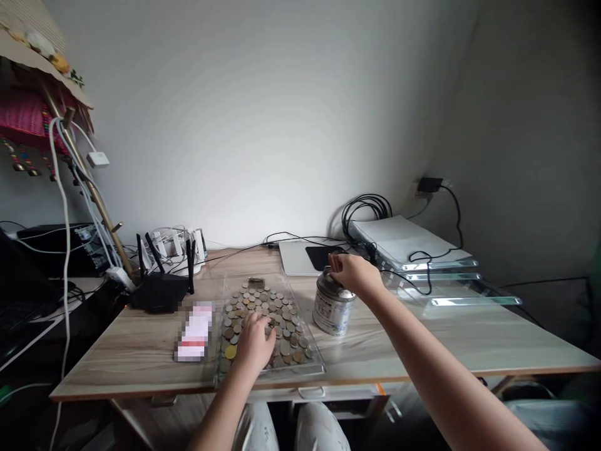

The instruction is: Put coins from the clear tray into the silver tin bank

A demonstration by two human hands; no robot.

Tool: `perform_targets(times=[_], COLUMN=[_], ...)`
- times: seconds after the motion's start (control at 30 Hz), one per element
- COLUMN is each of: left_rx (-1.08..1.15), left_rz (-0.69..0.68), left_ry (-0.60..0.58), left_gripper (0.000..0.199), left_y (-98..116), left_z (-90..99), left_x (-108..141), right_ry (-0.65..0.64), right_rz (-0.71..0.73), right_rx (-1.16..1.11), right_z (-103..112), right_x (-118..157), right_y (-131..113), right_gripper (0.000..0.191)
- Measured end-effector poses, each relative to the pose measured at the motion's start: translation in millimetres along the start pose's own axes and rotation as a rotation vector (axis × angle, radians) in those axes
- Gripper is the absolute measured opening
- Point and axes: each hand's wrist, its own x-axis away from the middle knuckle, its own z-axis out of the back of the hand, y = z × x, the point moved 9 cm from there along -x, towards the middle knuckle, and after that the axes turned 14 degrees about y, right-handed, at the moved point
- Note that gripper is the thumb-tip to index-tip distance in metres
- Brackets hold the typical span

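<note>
Left hand (254, 341) lies palm-down on coins (263, 313) in clear tray (317, 365), fingers loosely curled; whether a coin is pinched, cannot tell. Right hand (353, 273) sits over top of metal tin (333, 305), fingertips narrowed at its mouth; held item not visible. Tin stands upright just right of tray. Tray near desk's (422, 351) front edge; bare wood right of tin; router (159, 289) left

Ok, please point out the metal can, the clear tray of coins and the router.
metal can (331, 312), head view, on its labelled side wall.
clear tray of coins (315, 364), head view, on its bare front right corner.
router (157, 292), head view, on its black top.
</note>
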Motion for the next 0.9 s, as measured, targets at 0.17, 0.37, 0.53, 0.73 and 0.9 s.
perform_targets(times=[0.17, 0.37, 0.53, 0.73, 0.9], left_rx=[0.006, 0.001, -0.025, -0.064, -0.094], left_rz=[0.003, 0.0, 0.006, 0.03, 0.037], left_ry=[0.009, 0.012, 0.012, -0.02, -0.005], left_gripper=[0.031, 0.031, 0.031, 0.033, 0.028], left_y=[2.4, 2.0, -0.4, -2.7, -0.4], left_z=[3.5, 4.0, 3.3, 0.0, 2.5], left_x=[-0.3, -1.4, -1.9, -1.0, -6.5], right_ry=[0.257, 0.245, 0.362, 0.358, -0.154], right_rz=[0.145, 0.323, 0.293, 0.419, 0.487], right_rx=[-0.076, -0.099, -0.047, -0.159, -0.247], right_z=[26.5, 15.9, 24.0, 16.3, -85.1], right_x=[12.6, 32.5, 42.5, 47.0, 26.8], right_y=[-15.8, -24.0, -17.9, -94.6, -186.8], right_gripper=[0.042, 0.046, 0.043, 0.039, 0.031])
